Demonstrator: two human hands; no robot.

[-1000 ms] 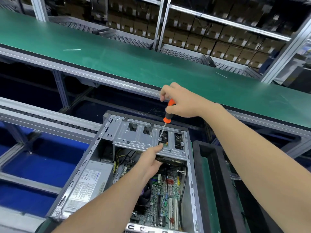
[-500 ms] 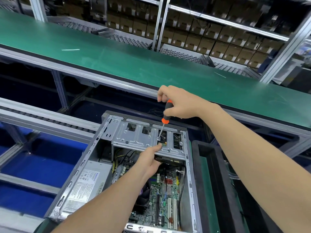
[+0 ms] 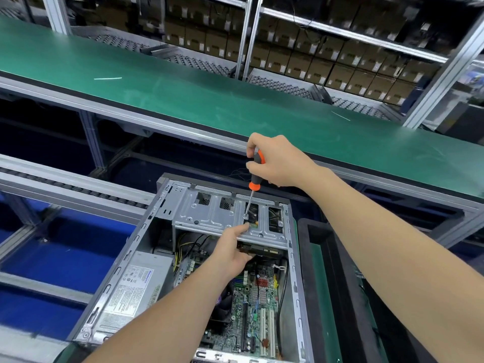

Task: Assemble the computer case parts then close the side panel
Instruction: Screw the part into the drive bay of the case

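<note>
An open grey computer case [image 3: 123, 260] lies on its side below me, its side panel off. Inside are the green motherboard [image 3: 258, 307], the power supply [image 3: 133, 286] and a metal drive cage [image 3: 214, 218] across the far end. My right hand [image 3: 277, 161] grips an orange and black screwdriver [image 3: 255, 176] upright, its tip down on the cage by a cut-out. My left hand [image 3: 233, 250] holds the cage's near edge, forefinger stretched on top towards the tip and the other fingers curled underneath.
A black tray [image 3: 337, 292] with a green floor stands right of the case. Behind runs a long green conveyor belt [image 3: 183, 95], and beyond it shelves of brown cartons [image 3: 327, 64]. A roller rail [image 3: 65, 189] and blue floor lie to the left.
My right hand has shifted its hold on the screwdriver handle a little, as in turning it. The tip stays on the same spot and my left hand keeps its place.
</note>
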